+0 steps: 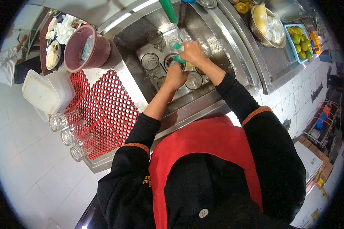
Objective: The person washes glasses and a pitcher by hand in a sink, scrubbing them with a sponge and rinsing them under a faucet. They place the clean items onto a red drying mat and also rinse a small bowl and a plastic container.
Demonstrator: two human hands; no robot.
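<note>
A person in black sleeves (237,93) and a red apron (206,135) leans over a metal sink (132,47), seen from above. Both bare hands are low inside it, close together. The right hand (193,54) has its grip curled around a green item (178,46), mostly hidden by the fingers. The left hand (176,75) is just beside it, fingers bent near more green material; whether its grip is closed on anything cannot be told. Clear glass mugs (150,62) stand around the hands on the sink floor, and a green hose (168,11) points in from the top, water running from its end. To the left, on the bench (130,81), lie a red perforated mat (112,112) with three clear glasses along its outer edge and a dull pink bucket (101,51). To the right are a metal bowl (258,35) and a blue tray (289,44) of green fruit (302,44).
</note>
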